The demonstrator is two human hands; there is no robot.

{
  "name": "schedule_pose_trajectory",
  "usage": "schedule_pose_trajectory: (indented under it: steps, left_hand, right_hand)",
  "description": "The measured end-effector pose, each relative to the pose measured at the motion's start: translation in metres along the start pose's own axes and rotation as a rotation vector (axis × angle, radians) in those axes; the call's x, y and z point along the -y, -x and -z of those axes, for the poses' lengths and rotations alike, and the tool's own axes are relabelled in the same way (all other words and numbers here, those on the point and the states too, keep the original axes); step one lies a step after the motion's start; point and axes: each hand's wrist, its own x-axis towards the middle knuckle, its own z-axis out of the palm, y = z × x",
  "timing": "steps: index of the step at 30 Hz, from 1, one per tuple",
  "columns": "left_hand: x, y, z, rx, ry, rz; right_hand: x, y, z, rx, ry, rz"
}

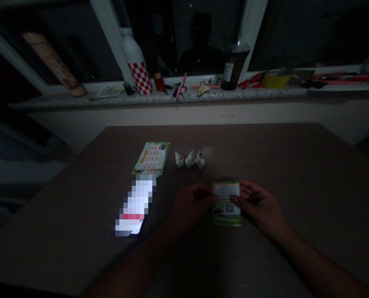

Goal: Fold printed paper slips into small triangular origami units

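Between my hands is a green and white printed paper card [226, 213] with lines of text and a QR code, held above the brown table. My left hand [192, 203] pinches its left edge between thumb and fingers. On the opposite edge, my right hand [260, 205] grips it, thumb in front and fingers behind. Beyond the card, three small folded paper pieces [189, 159] stand in a row. A stack of printed calendar sheets [152, 157] lies farther left.
A lit phone [136, 205], its screen blurred, lies left of my left hand. Along the granite windowsill [109, 98] stand a red-checked white bottle [139, 70], a tan cylinder [54, 64], a small red jar [159, 82], a dark pouch [232, 68] and several pens.
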Motion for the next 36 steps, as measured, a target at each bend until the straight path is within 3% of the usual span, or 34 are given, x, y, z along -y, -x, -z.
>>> schedule_pose_trajectory:
  steps: [36]
  left_hand:
    - [-0.0034,0.0010,-0.0011,-0.014,-0.035,-0.007]
  right_hand:
    - [-0.0016,0.0003,0.0002,-0.012,-0.052,-0.010]
